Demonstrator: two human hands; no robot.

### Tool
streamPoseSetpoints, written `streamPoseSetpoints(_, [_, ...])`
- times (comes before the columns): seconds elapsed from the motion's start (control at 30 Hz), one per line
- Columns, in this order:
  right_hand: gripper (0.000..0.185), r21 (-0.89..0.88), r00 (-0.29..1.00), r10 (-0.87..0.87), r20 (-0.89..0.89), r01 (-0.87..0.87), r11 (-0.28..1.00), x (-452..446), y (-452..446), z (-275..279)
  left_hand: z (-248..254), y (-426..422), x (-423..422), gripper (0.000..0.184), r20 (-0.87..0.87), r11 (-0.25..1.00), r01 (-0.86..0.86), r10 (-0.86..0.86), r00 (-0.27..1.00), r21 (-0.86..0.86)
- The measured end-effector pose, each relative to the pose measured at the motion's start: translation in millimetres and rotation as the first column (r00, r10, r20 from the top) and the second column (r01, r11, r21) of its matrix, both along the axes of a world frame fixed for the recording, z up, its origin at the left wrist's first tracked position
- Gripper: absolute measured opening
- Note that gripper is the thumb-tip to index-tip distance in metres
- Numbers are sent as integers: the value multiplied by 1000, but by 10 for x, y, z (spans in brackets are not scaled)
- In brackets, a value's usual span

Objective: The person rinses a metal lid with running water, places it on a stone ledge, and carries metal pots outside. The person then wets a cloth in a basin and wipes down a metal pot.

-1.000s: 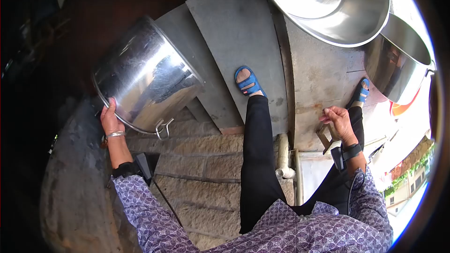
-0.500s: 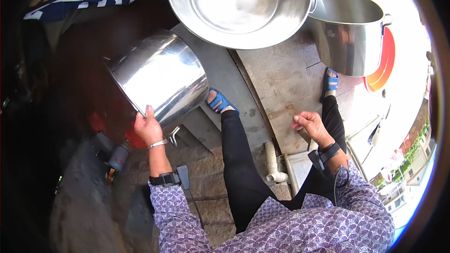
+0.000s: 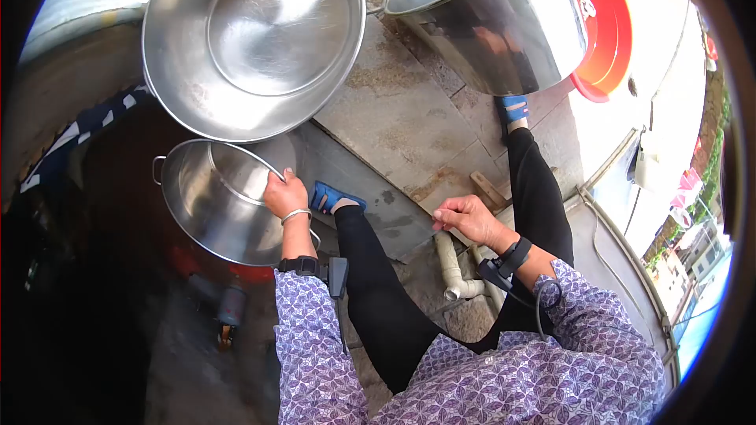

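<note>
My left hand grips the rim of a shiny steel stockpot at its right side. The pot's mouth faces up toward me, with bare metal inside and a loop handle on its far left. My right hand hovers over the ground in front of my right leg, fingers pinched together; anything between them is too small to make out. Beyond my left hand stands a wide steel basin. A second tall stockpot stands beyond my right hand, tilted in view, near my right foot.
A red plastic basin sits behind the tall stockpot. Stone slabs and a dark step lie underfoot. A pale pipe elbow and a wooden piece are near my right hand. A bottle-like object is at lower left.
The stockpot in my left hand has turned from showing its outer side to showing its inside. My view has shifted left, and my right hand remains pinched.
</note>
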State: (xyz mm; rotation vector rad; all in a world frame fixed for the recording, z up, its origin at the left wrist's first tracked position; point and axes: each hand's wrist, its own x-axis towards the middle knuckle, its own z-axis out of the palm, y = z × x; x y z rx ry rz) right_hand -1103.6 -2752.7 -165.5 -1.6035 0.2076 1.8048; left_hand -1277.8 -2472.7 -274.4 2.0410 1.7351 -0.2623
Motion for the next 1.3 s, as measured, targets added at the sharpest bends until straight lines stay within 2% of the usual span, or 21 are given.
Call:
streamPoseSetpoints(0.07, [22, 11, 999, -50, -8, 50, 999, 21, -47, -29, -85, 13, 161, 17, -65, 999, 39, -40, 997, -21])
streamPoseSetpoints(0.17, [22, 39, 986, -166, 2, 166, 985, 99, -173, -75, -155, 13, 234, 18, -89, 998, -34, 29, 996, -45])
streamPoseSetpoints(0.23, [21, -16, 995, -91, -28, 91, 996, 211, -284, -102, -185, 15, 144, 21, -16, 998, -11, 10, 1000, -65])
streamPoseSetpoints(0.27, [21, -15, 992, -122, -27, 122, 992, 267, -311, -93, -177, 28, 115, 28, -54, 992, -30, 24, 998, -125])
streamPoseSetpoints(0.33, [22, 32, 987, -160, 24, 160, 987, 425, -311, -36, -223, 42, -47, 34, 38, 977, -40, 49, 998, -209])
streamPoseSetpoints(0.4, [22, 106, 979, -199, 52, 193, 975, 731, -228, 136, -28, 11, 48, 40, -188, 974, -9, -35, 982, -228])
streamPoseSetpoints(0.47, [22, 226, 975, -197, 102, 170, 959, 1015, -184, 215, 101, -107, -75, 42, -299, 988, 104, -135, 945, -117])
streamPoseSetpoints(0.53, [21, 266, 968, -243, 55, 220, 938, 1261, -174, 164, 673, -424, 214, 44, -325, 982, 101, -149, 934, -160])
streamPoseSetpoints(0.6, [21, 262, 963, -270, -9, 263, 929, 1578, -206, 204, 1130, -761, 202, 42, -279, 968, -49, -22, 960, -245])
streamPoseSetpoints(0.67, [21, 272, 966, -258, -3, 249, 929, 1826, -321, 217, 1431, -1020, 8, 34, -336, 944, -215, 123, 934, -251])
streamPoseSetpoints(0.77, [21, 270, 965, -261, 12, 249, 930, 2082, -505, 177, 1640, -1246, -82, 25, -373, 937, -239, 133, 918, -255])
streamPoseSetpoints(0.83, [21, 243, 970, -237, 55, 217, 946, 2164, -624, 118, 1710, -1341, 253, 20, -350, 933, -247, 147, 925, -262])
streamPoseSetpoints(0.9, [22, 239, 960, -274, 49, 255, 937, 2182, -688, 70, 1644, -1371, 698, 23, -264, 847, -375, 290, 920, -377])
streamPoseSetpoints(1.03, [21, 96, 947, -318, -50, 321, 942, 2015, -726, -40, 1468, -1353, 1647, 23, -37, 776, -331, 370, 928, -537])
streamPoseSetpoints(1.1, [19, 32, 940, -336, -52, 338, 941, 1863, -722, -133, 1327, -1344, 1948, 29, 156, 789, -193, 342, 927, -583])
streamPoseSetpoints(1.17, [19, 35, 953, -301, -9, 301, 953, 1871, -674, -169, 1277, -1386, 2374, 27, 305, 790, -76, 321, 897, -608])
streamPoseSetpoints(1.27, [22, -13, 949, -300, 93, 303, 953, 2079, -754, -32, 1369, -1403, 2967, 22, 538, 853, 124, 201, 819, -507])
streamPoseSetpoints(1.3, [23, -16, 938, -283, 200, 292, 956, 2097, -890, -82, 1402, -1391, 3169, 21, 585, 879, 180, 130, 801, -441])
